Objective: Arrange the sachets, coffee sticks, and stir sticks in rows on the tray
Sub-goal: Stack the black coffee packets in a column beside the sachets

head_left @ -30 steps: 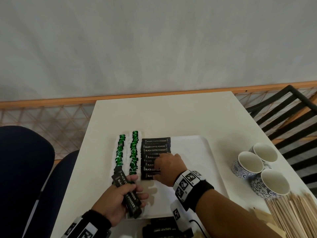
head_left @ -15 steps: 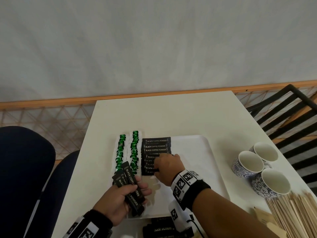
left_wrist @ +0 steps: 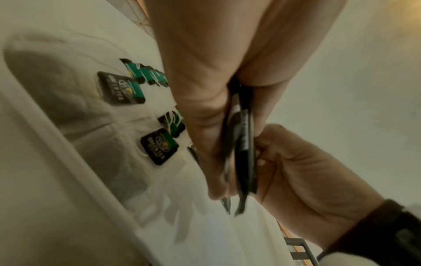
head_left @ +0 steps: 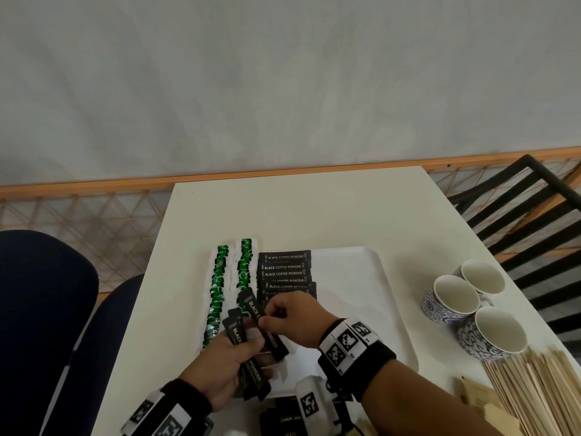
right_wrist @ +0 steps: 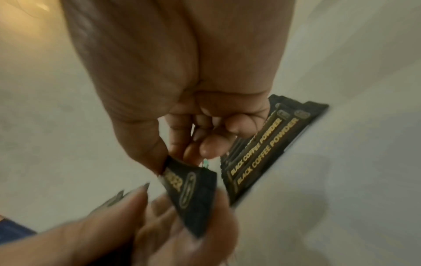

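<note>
Nearest, at the table's front edge, spare black coffee sticks (head_left: 283,418) lie off the tray. Just beyond, the left hand (head_left: 220,369) grips a fanned bundle (head_left: 251,354) of coffee sticks, fingers and thumb curled round it. The right hand (head_left: 295,319) meets the bundle from the right: thumb and forefinger pinch the top end of one stick (right_wrist: 189,190), the other fingers curled in.

Step in hand, by judgement: drawing a single stick from the bundle to add to the coffee row.

Beyond the hands, on the tray (head_left: 361,278), the coffee row (head_left: 284,272) lies as overlapping sticks, text crosswise. To its left, two rows of green sachets (head_left: 232,278) run front to back. The tray's right part is bare. Stir sticks (head_left: 540,391) lie heaped on the table at right, near three cups (head_left: 471,306), well apart from the tray.

Next move calls for: pull the stick free without dragging its neighbours, turn it crosswise, and lay it at the near end of the coffee row, edges aligned.
</note>
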A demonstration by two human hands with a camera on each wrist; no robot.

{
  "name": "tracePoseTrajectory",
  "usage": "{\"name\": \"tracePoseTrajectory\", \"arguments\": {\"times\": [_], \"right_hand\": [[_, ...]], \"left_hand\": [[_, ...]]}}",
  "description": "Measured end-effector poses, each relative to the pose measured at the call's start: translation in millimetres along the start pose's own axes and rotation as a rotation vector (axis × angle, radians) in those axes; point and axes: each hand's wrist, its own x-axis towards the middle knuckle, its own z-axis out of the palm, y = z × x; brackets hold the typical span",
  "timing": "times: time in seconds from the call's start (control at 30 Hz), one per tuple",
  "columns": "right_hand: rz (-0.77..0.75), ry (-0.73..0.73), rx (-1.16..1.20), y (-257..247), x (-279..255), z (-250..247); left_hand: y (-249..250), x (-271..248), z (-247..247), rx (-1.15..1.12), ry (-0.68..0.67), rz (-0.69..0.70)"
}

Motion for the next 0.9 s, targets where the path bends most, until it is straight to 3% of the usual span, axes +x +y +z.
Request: {"name": "tracePoseTrajectory", "arguments": {"times": [0.1,0.23,0.4,0.57,0.77,0.9], "right_hand": [[0.053,0.069,-0.144,11.7,-1.8,-12.8],[0.096,-0.067,-0.495,18.1,-6.4,-19.2],[0.048,-0.092,-0.773,18.7,-2.1,-4.2],[-0.014,-0.036,-0.838,15.6,5.4,2.8],[-0.064,0.041,-0.842,18.5,7.7,2.1],[-0.071,0.104,-0.653,12.9,1.7,0.9]], "left_hand": [[-0.3,1.9,-6.9,-0.095,0.080,-0.012],[-2.3,4.5,-18.7,-0.093,0.160,0.008],[-0.6,2.7,-16.7,-0.188,0.111,0.010],[6.1,-0.2,-16.6,-0.250,0.040,0.004],[1.5,1.4,-23.9,-0.103,0.048,0.031],[3.6,-1.1,-18.4,-0.088,0.075,0.053]]}}
